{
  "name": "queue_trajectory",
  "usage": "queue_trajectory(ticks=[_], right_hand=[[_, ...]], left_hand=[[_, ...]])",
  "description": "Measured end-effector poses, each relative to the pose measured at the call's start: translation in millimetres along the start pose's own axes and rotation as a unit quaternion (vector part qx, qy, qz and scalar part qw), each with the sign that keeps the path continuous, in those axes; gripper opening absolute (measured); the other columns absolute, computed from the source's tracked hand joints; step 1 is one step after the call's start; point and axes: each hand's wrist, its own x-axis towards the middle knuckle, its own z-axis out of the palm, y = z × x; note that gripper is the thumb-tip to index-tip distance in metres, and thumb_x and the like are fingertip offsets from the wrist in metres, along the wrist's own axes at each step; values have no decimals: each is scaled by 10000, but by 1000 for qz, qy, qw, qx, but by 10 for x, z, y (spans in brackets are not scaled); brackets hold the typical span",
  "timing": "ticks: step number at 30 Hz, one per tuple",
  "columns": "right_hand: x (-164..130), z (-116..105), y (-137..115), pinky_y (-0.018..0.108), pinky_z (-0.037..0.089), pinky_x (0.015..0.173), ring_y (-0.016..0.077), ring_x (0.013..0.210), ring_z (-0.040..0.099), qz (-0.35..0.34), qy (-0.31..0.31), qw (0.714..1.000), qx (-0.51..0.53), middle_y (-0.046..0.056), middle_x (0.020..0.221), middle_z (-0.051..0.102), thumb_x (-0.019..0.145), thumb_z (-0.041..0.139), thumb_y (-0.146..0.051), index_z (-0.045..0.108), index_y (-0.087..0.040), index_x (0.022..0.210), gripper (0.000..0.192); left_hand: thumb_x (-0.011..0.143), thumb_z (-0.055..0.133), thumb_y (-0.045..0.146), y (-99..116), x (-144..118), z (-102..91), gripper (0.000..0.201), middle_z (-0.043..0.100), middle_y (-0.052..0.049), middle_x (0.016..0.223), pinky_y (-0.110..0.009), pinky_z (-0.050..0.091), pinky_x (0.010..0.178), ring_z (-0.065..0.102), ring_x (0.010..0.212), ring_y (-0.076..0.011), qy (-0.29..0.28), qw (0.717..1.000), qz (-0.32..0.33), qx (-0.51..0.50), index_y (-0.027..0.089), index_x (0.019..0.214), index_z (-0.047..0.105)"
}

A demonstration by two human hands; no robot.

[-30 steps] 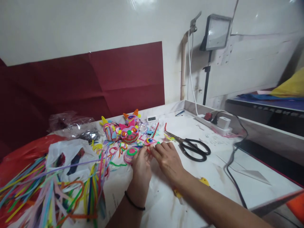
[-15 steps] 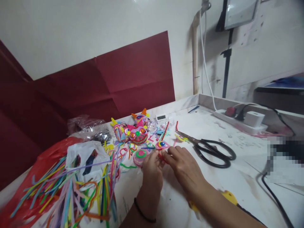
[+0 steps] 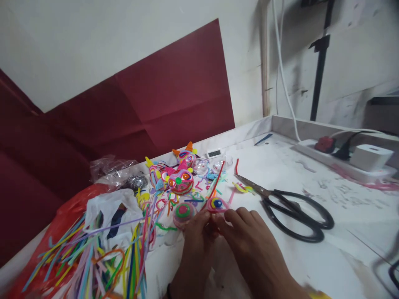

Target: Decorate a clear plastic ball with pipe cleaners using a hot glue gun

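My left hand (image 3: 195, 245) and my right hand (image 3: 246, 236) meet at their fingertips on the white table (image 3: 327, 232). Both pinch a red pipe cleaner (image 3: 215, 187) that runs up and away from the fingers. A pink coiled disc with a blue and yellow centre (image 3: 217, 204) lies just beyond the fingertips. A pink coil with a green centre (image 3: 183, 211) sits by the left hand's fingers.
Black-handled scissors (image 3: 289, 205) lie to the right. Finished pipe-cleaner faces (image 3: 180, 180) stand behind, with loose scraps around them. A heap of coloured pipe cleaners (image 3: 93, 257) on a red bag fills the left. A power strip (image 3: 343, 160) lies at the back right.
The view has tilted down and drawn nearer, so the hands sit lower in frame. Both hands keep pinching the red pipe cleaner at the same spot on the table.
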Motion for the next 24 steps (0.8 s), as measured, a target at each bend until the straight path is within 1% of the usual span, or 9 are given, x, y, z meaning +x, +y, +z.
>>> queue_trajectory(ticks=[4, 6, 9, 13, 15, 17, 18, 21, 24], right_hand=[[5, 2, 6, 353, 256, 573, 212, 637, 428, -14, 13, 1000, -2, 45, 709, 600, 752, 677, -101, 628, -166, 833, 115], [26, -13, -10, 354, 255, 571, 213, 646, 427, -11, 5, 1000, -5, 43, 713, 599, 772, 663, -101, 628, -171, 829, 97], [81, -39, -30, 358, 264, 578, 213, 672, 439, 5, -26, 1000, -16, 41, 716, 599, 807, 635, -94, 621, -186, 790, 95], [134, -12, 16, 364, 288, 609, 208, 715, 448, 20, -132, 990, -38, 37, 753, 606, 867, 608, -174, 630, -186, 873, 25], [134, 19, 59, 358, 297, 630, 206, 748, 455, 20, -150, 988, -38, 33, 777, 598, 889, 584, -200, 635, -187, 900, 53], [129, 43, 97, 353, 296, 642, 204, 764, 456, 18, -159, 986, -36, 33, 802, 601, 906, 559, -213, 638, -193, 928, 85], [129, 50, 114, 350, 293, 645, 202, 769, 457, 19, -165, 986, -34, 33, 814, 604, 912, 546, -212, 641, -200, 938, 98], [148, 58, 163, 339, 276, 644, 197, 778, 467, 21, -191, 981, -20, 24, 830, 616, 920, 526, -191, 658, -231, 963, 144], [187, 62, 223, 328, 260, 646, 192, 791, 479, 22, -209, 978, 2, 15, 844, 623, 929, 506, -186, 679, -255, 966, 190]], left_hand=[[585, 782, 213, 15, 22, -4, 156, 638, 3, 572, -183, 406, 444, 564, 499, -93, 12, 1000, -13, -12, 128, 631, 660], [578, 777, 187, 22, 53, -21, 142, 660, -2, 596, -188, 445, 483, 591, 532, -102, 26, 1000, -11, -14, 125, 644, 668], [572, 753, 148, 38, 99, -25, 129, 682, -10, 628, -192, 480, 514, 620, 561, -113, 56, 998, -30, -3, 123, 669, 671], [644, 689, 126, 56, 150, 3, 61, 690, -12, 660, -164, 467, 465, 626, 564, -106, 69, 997, -28, 1, 124, 699, 662], [698, 638, 103, 62, 168, 19, 32, 678, -2, 633, -155, 460, 441, 609, 532, -94, 65, 997, -38, 0, 128, 689, 656], [745, 575, 67, 68, 175, 36, 133, 671, 11, 608, -141, 453, 431, 598, 511, -80, 78, 996, -44, 2, 146, 668, 649], [765, 553, 52, 70, 174, 44, 159, 687, 11, 647, -137, 466, 456, 614, 544, -78, 65, 997, -44, 2, 152, 704, 659], [784, 561, 49, 73, 160, 67, 144, 671, 18, 610, -119, 419, 413, 586, 494, -60, 105, 994, -33, 1, 123, 689, 640], [816, 532, 53, 67, 138, 78, 177, 672, 20, 619, -126, 424, 433, 591, 526, -64, 94, 995, -13, 9, 122, 699, 646]])
